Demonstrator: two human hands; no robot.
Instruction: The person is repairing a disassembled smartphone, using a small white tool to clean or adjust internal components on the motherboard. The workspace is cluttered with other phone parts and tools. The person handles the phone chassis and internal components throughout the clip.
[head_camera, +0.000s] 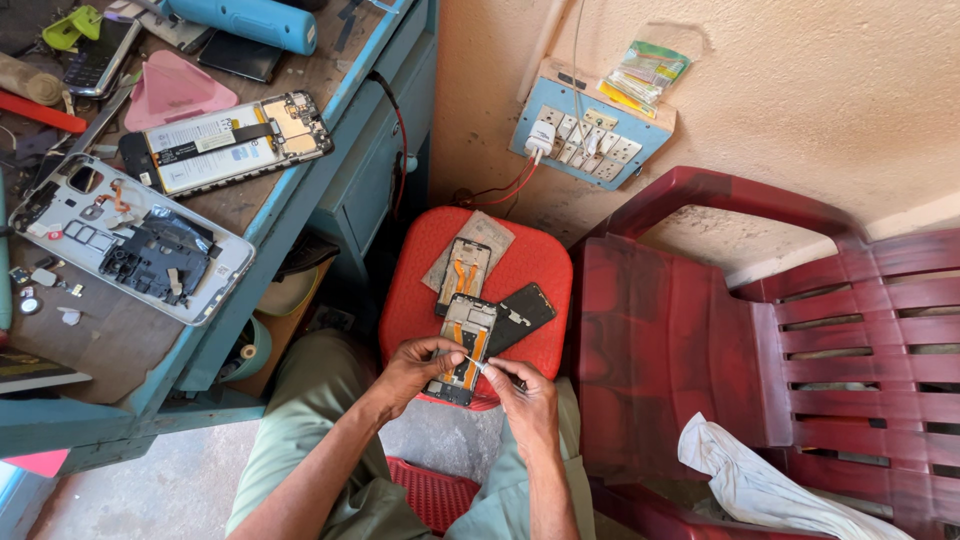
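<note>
On the blue workbench (300, 190) at left lie other opened phones. The left hand (415, 365) pinches the edge of an open phone frame (462, 345) on the red stool (520, 270); it looks light, thin and fragile, best held by its rim. The right hand (525, 390) grips a thin tool (492, 370) closed. A red plastic chair (760, 330) stands at right.

Rough beige plastered wall (800, 100) in warm daylight, blue switchboard (590, 135) with a white charger (541, 138) plugged in, dark red plastic chair (780, 340) holding a crumpled white cloth (760, 480), blue-edged wooden workbench (330, 120) at left, bare grey concrete floor (160, 495).
</note>
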